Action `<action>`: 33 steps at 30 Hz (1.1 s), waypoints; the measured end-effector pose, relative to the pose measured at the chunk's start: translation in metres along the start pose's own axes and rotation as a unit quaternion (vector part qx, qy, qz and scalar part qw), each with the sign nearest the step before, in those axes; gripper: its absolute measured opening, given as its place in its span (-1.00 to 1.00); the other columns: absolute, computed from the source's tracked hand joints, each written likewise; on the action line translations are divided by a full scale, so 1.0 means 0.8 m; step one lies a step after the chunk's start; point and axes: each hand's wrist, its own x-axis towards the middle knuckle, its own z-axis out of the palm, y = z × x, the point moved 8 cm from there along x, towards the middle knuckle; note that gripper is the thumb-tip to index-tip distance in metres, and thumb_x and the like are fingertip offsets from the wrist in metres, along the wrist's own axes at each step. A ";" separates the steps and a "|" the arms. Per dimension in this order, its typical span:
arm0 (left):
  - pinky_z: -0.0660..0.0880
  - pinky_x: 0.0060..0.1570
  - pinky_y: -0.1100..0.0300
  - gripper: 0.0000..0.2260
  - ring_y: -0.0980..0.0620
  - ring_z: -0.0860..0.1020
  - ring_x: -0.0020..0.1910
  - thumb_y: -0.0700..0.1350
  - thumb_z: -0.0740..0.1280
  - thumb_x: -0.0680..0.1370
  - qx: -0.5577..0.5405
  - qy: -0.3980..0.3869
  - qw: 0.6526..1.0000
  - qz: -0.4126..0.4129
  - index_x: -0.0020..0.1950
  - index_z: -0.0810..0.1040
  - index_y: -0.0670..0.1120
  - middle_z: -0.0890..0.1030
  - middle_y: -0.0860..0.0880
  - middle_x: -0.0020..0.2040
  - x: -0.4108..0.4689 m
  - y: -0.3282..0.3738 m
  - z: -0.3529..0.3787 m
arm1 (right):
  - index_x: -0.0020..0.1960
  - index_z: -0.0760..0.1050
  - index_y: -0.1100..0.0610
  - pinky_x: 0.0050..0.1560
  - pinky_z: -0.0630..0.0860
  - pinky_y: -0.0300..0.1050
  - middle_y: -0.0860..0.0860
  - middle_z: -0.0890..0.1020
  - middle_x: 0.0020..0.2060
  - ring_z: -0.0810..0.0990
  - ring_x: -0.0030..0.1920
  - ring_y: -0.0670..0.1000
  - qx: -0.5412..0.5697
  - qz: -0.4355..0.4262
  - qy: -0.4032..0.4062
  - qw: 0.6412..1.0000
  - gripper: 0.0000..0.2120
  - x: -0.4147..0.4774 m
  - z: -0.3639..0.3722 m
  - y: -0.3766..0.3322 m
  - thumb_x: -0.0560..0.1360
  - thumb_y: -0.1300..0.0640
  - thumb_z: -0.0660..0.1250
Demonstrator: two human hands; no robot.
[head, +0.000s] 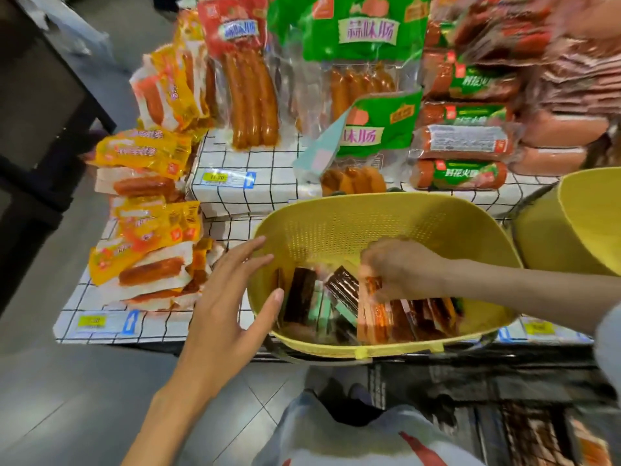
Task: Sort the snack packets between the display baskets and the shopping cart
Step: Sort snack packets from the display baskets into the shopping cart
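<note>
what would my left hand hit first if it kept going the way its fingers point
Most likely the yellow basket, at its left rim: the left hand is open, fingers aimed up and right at it, tips about level with the rim. Whether they touch is unclear.

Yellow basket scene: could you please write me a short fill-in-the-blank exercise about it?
1. The right hand pinches a packet inside the ___ basket.
2. The left hand, fingers straight, holds ___.
3. The sausage pack leaning behind the basket has a ___ label.
Missing: yellow; nothing; green.
</note>
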 end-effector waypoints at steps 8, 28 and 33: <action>0.28 0.35 0.34 -0.58 0.18 0.37 0.37 0.08 0.27 0.52 0.012 0.014 0.999 -0.032 0.30 0.48 -0.11 0.46 0.02 0.36 0.009 0.016 -0.003 | -0.13 0.54 0.23 -0.18 0.47 -0.30 -0.06 0.57 -0.21 0.55 -0.21 -0.19 0.363 -0.080 0.060 0.926 -0.96 -0.009 -0.086 -0.007 0.49 0.31 0.33; 0.53 -0.24 0.41 -0.86 0.26 0.65 -0.21 -0.22 0.32 0.55 -0.241 -0.026 0.953 -0.182 -0.03 0.56 0.02 0.68 0.19 -0.18 0.060 0.026 0.034 | -0.12 0.54 0.10 -0.18 0.36 -0.43 -0.17 0.45 -0.20 0.48 -0.20 -0.22 0.178 -0.018 -0.026 0.984 -0.94 0.028 -0.001 0.017 0.53 0.17 0.33; 0.54 0.09 0.14 -0.83 0.18 0.60 0.03 -0.16 0.23 0.60 -0.208 -0.021 0.959 -0.192 0.10 0.48 0.09 0.65 0.10 -0.02 0.063 0.019 0.034 | -0.12 0.50 0.24 -0.15 0.50 -0.41 -0.06 0.56 -0.20 0.56 -0.19 -0.31 0.388 -0.134 0.016 0.912 -0.88 0.000 -0.087 -0.007 0.57 0.30 0.22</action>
